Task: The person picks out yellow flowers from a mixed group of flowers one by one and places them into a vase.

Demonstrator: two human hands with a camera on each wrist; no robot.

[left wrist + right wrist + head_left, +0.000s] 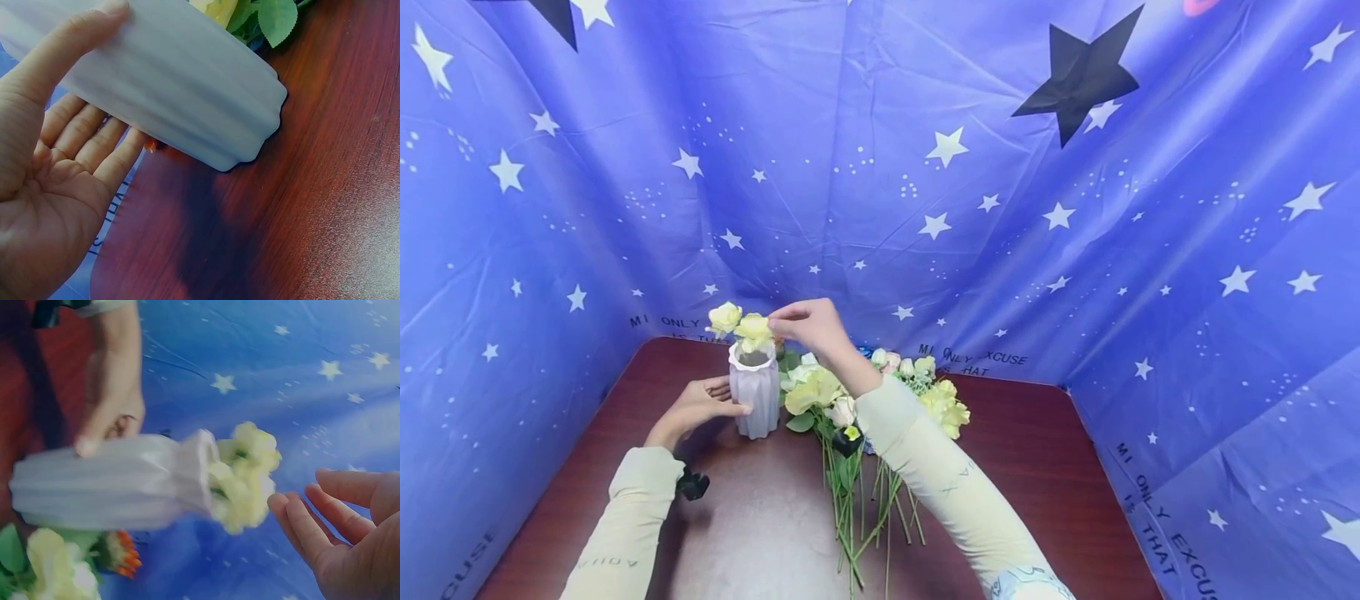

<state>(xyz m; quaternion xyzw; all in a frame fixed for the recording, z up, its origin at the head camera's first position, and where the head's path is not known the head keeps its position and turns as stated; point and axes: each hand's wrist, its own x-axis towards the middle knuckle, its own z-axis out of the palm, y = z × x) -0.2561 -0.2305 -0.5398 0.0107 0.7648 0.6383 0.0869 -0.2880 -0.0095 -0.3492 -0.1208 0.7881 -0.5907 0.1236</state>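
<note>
Gripping the vase (pixel 755 402): left hand (pixel 700 407). Right hand (pixel 820 327): fingers (pixel 306 526) parted just beside yellow flowers (pixel 754 327). Loose bunch (pixel 817 390) at vase's three o'clock.

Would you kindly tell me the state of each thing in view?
Vase: upright on the table.
Yellow flowers: in the vase, blooms at its rim.
Loose flowers: lying in a pile, outside the vase.
Left hand: holding the vase.
Right hand: fingers relaxed beside the yellow flowers, contact unclear.
Backdrop: hanging, creased.

A pale vase (pixel 762 393) (fluted) stands upright, yellow flowers (pixel 754 327) at its mouth.
</note>
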